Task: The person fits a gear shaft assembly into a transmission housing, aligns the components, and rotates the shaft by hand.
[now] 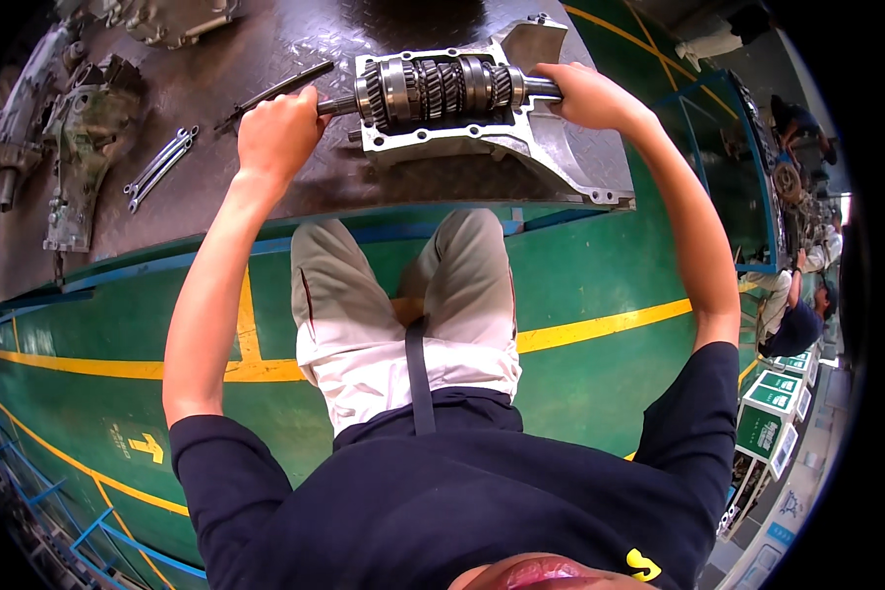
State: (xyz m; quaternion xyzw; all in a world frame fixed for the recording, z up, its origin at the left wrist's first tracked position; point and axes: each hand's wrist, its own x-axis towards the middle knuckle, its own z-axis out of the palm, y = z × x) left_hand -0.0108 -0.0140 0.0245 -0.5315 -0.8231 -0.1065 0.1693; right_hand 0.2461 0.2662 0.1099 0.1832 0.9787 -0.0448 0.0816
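Observation:
A gear shaft [440, 87] with several toothed steel gears lies across an open aluminium gearbox housing [442, 144] near the front edge of the metal-topped bench. My left hand [277, 138] is closed round the thin shaft end on the left, outside the housing wall. At the other end, my right hand [596, 96] grips the thicker smooth end beside the housing's flared bell. Whether the gears rest in the housing or hang just above it, I cannot tell. A dark metal rod [290, 83] lies on the bench just beyond my left hand.
Several spanners [162, 167] lie left of my left hand. Greasy gearbox castings [90, 138] stand at the bench's left end, and another casting [172, 20] sits at the back. Beyond the right edge is green floor with yellow lines; people [796, 315] are at far right.

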